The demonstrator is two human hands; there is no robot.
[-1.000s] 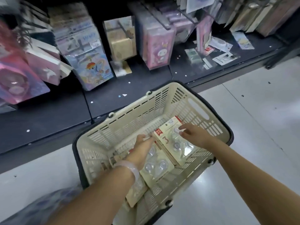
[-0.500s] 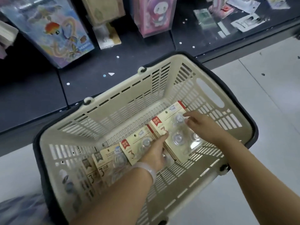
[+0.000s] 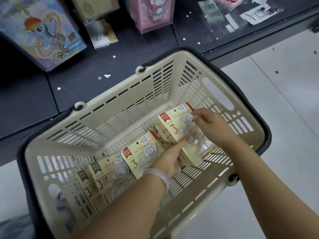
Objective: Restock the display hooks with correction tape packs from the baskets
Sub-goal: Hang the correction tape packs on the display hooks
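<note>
While the cream basket [image 3: 120,107] sits on the floor, a stack of correction tape packs [image 3: 174,125] inside is gripped by both hands: left hand [image 3: 170,158] underneath, fingers partly hidden; right hand [image 3: 212,126] on top.

On the dark shelf [image 3: 120,54] I see a rainbow pony box [image 3: 41,31], a pink panda box [image 3: 153,12] and loose packets [image 3: 259,12] (blurred); pale floor [image 3: 284,100] beyond.

Both forearms bare, no sleeves in view. Left wrist carries one pale, translucent white bangle [image 3: 159,176], smooth and rounded. Right hand [image 3: 214,128] and wrist unadorned.
</note>
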